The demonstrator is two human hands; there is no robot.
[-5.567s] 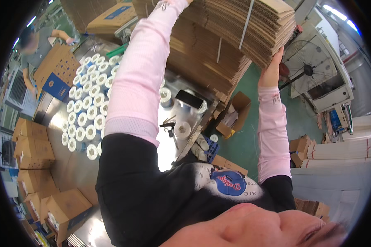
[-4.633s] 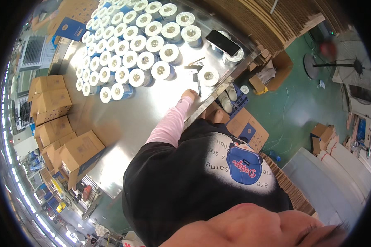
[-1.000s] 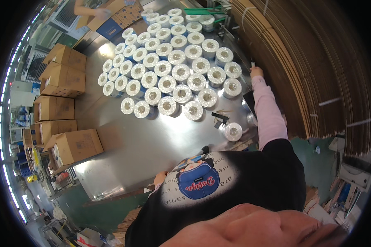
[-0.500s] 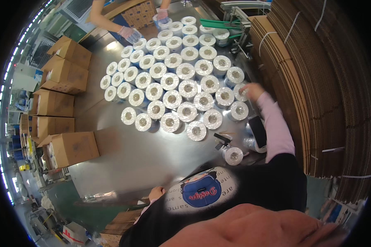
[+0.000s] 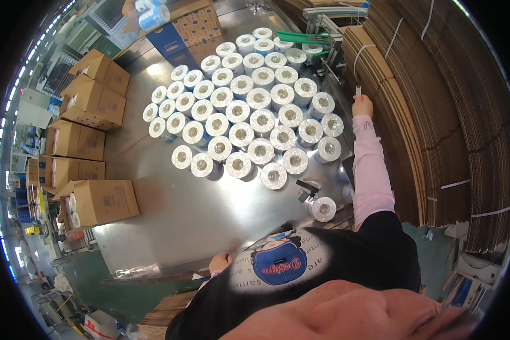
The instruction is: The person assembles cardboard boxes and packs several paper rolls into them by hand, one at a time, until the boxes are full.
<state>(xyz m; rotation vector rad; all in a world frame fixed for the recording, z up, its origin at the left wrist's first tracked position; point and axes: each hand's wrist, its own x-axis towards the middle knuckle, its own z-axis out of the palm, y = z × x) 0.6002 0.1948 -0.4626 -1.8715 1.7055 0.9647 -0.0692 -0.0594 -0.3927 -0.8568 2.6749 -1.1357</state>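
My right arm reaches out along the table's right side. At its end my right hand is closed on a small flat silvery blade-like piece. The tip of that piece is beside the pale strap around a stack of flat cardboard. My left hand rests at the table's near edge, and its fingers are too small and partly hidden to read. Many white-topped wrapped rolls stand upright across the metal table, left of my right arm.
Open brown cartons line the table's left side. At the far end stands a patterned carton, with blue-and-white rolls at its top. One roll and a black tape dispenser are close to me. A green-railed conveyor is far right.
My right hand has moved forward and right, from the rolls to the strapped cardboard. The co-worker's gloved hands have left the far rolls, and rolls now show at the far carton's top.
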